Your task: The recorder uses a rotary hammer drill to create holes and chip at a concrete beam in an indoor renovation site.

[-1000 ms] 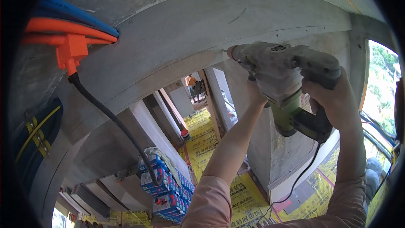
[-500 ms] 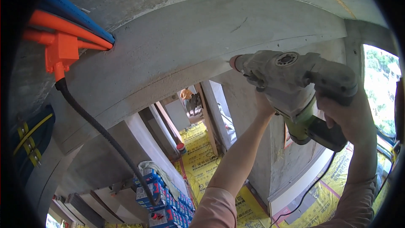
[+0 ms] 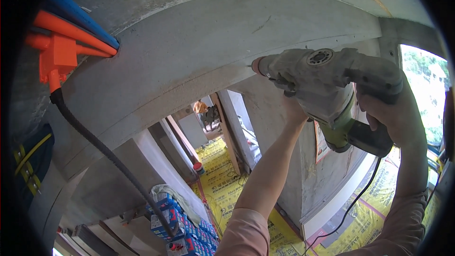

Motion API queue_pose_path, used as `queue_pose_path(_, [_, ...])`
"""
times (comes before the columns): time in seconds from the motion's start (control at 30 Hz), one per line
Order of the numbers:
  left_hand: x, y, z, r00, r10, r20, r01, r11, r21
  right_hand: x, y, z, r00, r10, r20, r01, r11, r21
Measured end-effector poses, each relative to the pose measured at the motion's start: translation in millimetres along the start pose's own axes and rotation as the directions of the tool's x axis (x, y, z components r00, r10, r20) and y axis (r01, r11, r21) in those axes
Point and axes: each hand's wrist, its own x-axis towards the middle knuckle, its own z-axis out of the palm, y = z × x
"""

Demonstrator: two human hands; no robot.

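With both hands raised, I hold a dusty grey and green rotary hammer drill (image 3: pixel 327 85) against the concrete beam (image 3: pixel 199 38). My right hand (image 3: pixel 386 114) is closed around its rear handle. My left hand (image 3: pixel 295 111) supports it from the far side near the front; the tool hides most of those fingers. A short length of drill bit (image 3: pixel 250 66) shows ahead of the reddish chuck collar, pointing left at the beam near a long horizontal line. Whether the tip is inside the concrete, I cannot tell. The black power cord (image 3: pixel 355 204) hangs from the handle base.
Orange conduit and a junction box (image 3: pixel 64 52) run along the upper left beside blue pipes (image 3: pixel 87 16); a black corrugated hose (image 3: pixel 102 147) hangs from the box. Blue boxes (image 3: pixel 182 225) are stacked below. Yellow sheeting (image 3: pixel 218 166) covers the floor. Another person (image 3: pixel 204 114) stands beyond the doorway.
The surroundings have shifted slightly left in my view. A pale dusty haze at the drill's tip has faded, and a bit of the drill bit shows more clearly. Both hands keep their hold.
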Motion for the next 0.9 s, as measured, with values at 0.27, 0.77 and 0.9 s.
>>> queue_pose_path(0.27, [6,-24,-11,0.995,0.004,0.096,-0.004,1.000,-0.008,2,4,7,0.999,-0.030,0.020,0.032,0.997,-0.074])
queue_pose_path(0.77, [-19,-81,-5,0.985,-0.105,0.137,0.141,0.946,-0.291,-15,18,13,1.000,-0.025,0.006,0.025,1.000,-0.016])
queue_pose_path(0.9, [-13,-97,-23,0.988,-0.067,0.140,0.074,0.996,-0.050,-22,13,24,0.997,-0.072,-0.035,0.073,0.997,0.034])
